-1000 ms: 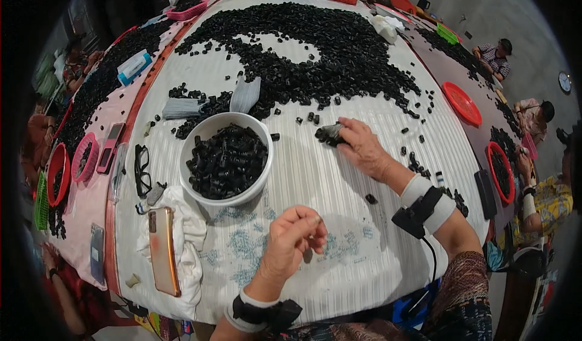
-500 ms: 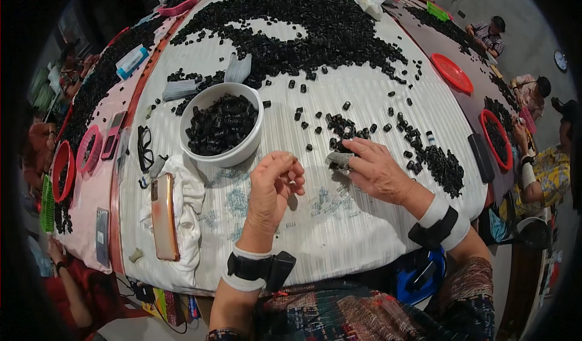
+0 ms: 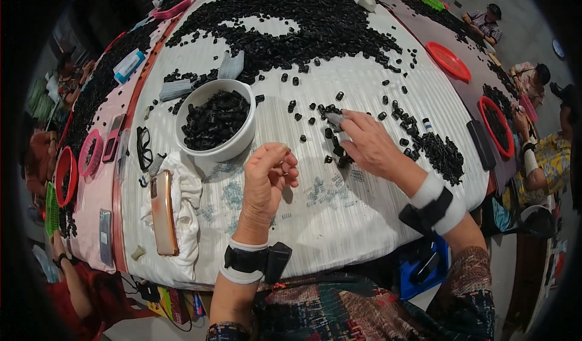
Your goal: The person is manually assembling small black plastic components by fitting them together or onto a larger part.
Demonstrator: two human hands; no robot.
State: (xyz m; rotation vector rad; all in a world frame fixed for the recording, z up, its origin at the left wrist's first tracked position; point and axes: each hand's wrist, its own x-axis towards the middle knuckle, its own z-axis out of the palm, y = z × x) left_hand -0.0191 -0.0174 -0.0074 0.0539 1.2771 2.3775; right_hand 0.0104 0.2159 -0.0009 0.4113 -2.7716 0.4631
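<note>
My left hand [image 3: 267, 174] hovers above the white cloth, right of the bowl. Its fingers are curled in and the thumb presses to the index finger; whatever may be between them is too small to make out. Over a loose cluster of small black cylindrical parts [image 3: 330, 136] reaches my right hand [image 3: 373, 141], fingers stretched out and touching the parts. A grey finger cover [image 3: 334, 120] sits on one of its fingers. The white bowl [image 3: 227, 150] to the left holds many black parts. Several more black parts [image 3: 400, 116] and a pile of thin black pieces [image 3: 444, 158] lie on the right.
A large heap of black parts [image 3: 285, 22] spreads across the far table. At left are eyeglasses [image 3: 144, 148], a phone [image 3: 162, 213] and a white cloth bundle [image 3: 189, 198]. A black case [image 3: 481, 145] and red tray [image 3: 448, 62] lie right. Other people sit at both sides.
My right hand has moved away from me and slightly left, with black parts now showing beneath its palm side. The left hand stays curled in nearly the same place. The view has shifted slightly.
</note>
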